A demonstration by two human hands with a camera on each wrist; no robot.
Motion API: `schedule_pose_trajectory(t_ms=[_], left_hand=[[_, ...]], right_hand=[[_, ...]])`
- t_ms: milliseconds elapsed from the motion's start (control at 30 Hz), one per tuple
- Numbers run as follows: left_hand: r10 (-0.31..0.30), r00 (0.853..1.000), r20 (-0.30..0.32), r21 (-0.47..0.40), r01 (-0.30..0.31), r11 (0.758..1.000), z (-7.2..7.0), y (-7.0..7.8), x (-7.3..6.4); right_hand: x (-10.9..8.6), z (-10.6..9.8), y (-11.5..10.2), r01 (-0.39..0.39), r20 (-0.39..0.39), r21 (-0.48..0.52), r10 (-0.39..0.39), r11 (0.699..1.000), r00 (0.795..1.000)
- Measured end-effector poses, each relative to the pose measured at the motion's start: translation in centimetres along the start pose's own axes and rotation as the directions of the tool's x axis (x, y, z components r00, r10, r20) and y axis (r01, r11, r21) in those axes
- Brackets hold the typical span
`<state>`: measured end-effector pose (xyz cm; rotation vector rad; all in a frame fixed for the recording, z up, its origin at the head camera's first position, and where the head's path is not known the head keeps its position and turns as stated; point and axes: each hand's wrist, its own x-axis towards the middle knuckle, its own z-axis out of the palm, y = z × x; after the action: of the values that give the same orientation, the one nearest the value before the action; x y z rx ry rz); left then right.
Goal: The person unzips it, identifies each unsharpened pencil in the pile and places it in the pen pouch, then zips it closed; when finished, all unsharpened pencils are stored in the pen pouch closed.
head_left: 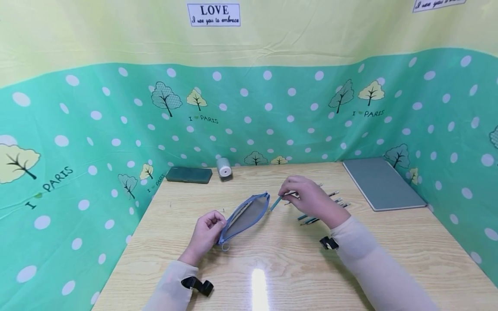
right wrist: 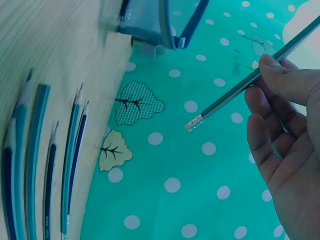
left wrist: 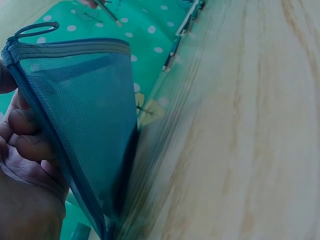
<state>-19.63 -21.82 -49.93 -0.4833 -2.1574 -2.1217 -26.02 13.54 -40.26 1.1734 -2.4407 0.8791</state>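
Above the bench, a gaping mesh pouch, surely light and floppy, pinched at its rim by the left hand; near its far end, the right hand pinches a pencil, likely stiff, best gripped mid-shaft!

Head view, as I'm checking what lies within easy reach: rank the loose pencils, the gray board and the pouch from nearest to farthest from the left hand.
1. Pouch: nearest, its lower-left end pinched by the left hand.
2. Loose pencils: right of the pouch.
3. Gray board: farthest, at the back right.
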Motion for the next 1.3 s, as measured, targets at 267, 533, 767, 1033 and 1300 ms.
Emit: schedule_pose_trajectory(t_ms=[267,533,767,1033,1300], left_hand=[[0.005,1.0,-0.001,-0.006,-0.005,1.0,0.0,-0.3,0.0],[0.004,1.0,-0.01,0.002,-0.004,1.0,0.0,-0.1,0.0],[0.005,1.0,-0.007,0.008,-0.005,1.0,0.0,-0.1,0.1],[-0.003,1.0,0.002,0.006,0.003,1.0,-0.1,-0.1,0.0],[0.003,1.0,0.0,0.007,-0.003,1.0,-0.1,-0.1,0.1]], right_hand=[[1.0,0.5,-0.9,0.051,-0.033,0.013,-0.05,0.999,0.998],[1.0,1.3,-1.1,0.068,-0.021,0.009,-0.068,0.998,0.997],[1.0,1.8,-1.3,0.116,-0.015,0.028,-0.115,0.993,0.993],[1.0,2.4,-1.7,0.118,-0.015,0.029,-0.117,0.993,0.993],[1.1,3.0,-1.8,0.107,0.0,0.054,-0.107,0.993,0.994]])
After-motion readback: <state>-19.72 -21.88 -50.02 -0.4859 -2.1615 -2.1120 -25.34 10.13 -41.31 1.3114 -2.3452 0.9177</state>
